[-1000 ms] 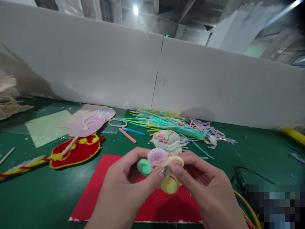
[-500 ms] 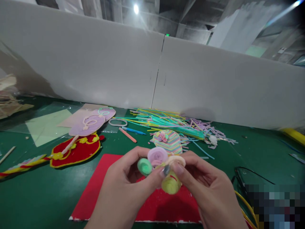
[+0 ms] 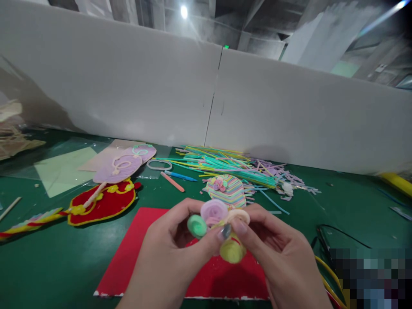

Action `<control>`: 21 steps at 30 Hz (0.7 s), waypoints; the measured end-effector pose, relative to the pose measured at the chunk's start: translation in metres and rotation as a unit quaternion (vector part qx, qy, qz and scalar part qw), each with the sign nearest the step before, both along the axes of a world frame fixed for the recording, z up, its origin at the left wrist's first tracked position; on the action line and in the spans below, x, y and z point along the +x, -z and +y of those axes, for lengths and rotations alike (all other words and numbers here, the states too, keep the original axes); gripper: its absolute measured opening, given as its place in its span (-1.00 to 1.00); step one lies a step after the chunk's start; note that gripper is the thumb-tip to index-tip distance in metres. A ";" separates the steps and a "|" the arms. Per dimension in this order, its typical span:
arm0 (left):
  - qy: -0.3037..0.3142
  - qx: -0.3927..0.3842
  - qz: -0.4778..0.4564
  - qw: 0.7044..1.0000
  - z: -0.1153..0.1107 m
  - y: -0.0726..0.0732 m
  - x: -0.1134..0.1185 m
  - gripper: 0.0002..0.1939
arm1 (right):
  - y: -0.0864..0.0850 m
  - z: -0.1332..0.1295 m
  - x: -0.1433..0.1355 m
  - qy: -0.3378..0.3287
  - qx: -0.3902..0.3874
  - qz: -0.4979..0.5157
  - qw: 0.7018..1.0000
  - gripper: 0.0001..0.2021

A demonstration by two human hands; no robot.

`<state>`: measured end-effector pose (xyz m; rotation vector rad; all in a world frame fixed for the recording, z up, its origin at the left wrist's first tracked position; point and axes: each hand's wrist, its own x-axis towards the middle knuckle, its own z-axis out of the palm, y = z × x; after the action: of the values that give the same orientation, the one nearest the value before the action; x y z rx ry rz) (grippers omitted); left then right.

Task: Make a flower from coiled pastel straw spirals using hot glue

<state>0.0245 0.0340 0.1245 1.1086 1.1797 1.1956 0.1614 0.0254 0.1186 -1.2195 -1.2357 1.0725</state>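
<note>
Above a red sheet (image 3: 128,257), my left hand (image 3: 180,249) and my right hand (image 3: 277,244) pinch a small cluster of coiled pieces between them. The cluster has a lilac coil (image 3: 214,211), a green coil (image 3: 197,226), a cream coil (image 3: 240,216) and a yellow coil (image 3: 232,250), with some pink between them. Both thumbs press near its middle, side by side. My fingers hide its back. Just beyond the hands lies a striped pastel oval (image 3: 228,193) with small pink coils on it.
Thin colored sticks (image 3: 231,167) are heaped near the white partition (image 3: 144,86). At left lie a red fan shape (image 3: 106,210) with yellow trim, lilac ovals (image 3: 117,167) and a pale green sheet (image 3: 64,169). A blue pen (image 3: 180,176) and black and yellow cables are also on the table.
The cluster has shifted very slightly to the right in my hands. Both hands keep their pinch, and the things on the table stay where they were.
</note>
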 end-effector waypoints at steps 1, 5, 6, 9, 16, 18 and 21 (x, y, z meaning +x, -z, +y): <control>0.000 0.000 -0.003 1.000 0.000 0.000 0.000 -0.82 | 0.000 0.000 0.000 0.001 0.000 -0.001 1.000 -0.86; 0.001 0.000 -0.010 1.000 0.000 0.000 0.001 -0.82 | 0.001 -0.001 0.000 -0.006 -0.004 0.000 1.000 -0.85; 0.002 0.000 -0.010 1.000 0.000 0.000 0.001 -0.82 | 0.001 -0.001 0.000 -0.005 -0.005 0.001 1.000 -0.85; 0.001 0.000 -0.014 1.000 -0.001 0.000 0.001 -0.83 | 0.002 -0.001 0.000 -0.003 -0.009 0.004 1.000 -0.85; 0.016 -0.009 -0.038 0.999 -0.001 0.000 0.000 -0.78 | 0.000 0.000 -0.001 0.011 -0.006 0.017 1.000 -0.85; 0.027 -0.012 -0.058 0.998 0.001 0.001 0.001 -0.75 | 0.000 0.002 0.000 0.023 -0.007 0.031 0.999 -0.85; 0.041 -0.016 -0.061 0.997 0.004 0.004 0.002 -0.76 | 0.002 0.004 0.001 0.023 -0.012 0.062 0.998 -0.84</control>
<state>0.0263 0.0382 0.1207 1.0356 1.0464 1.1607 0.1625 0.0295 0.1162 -1.1765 -1.0985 1.1161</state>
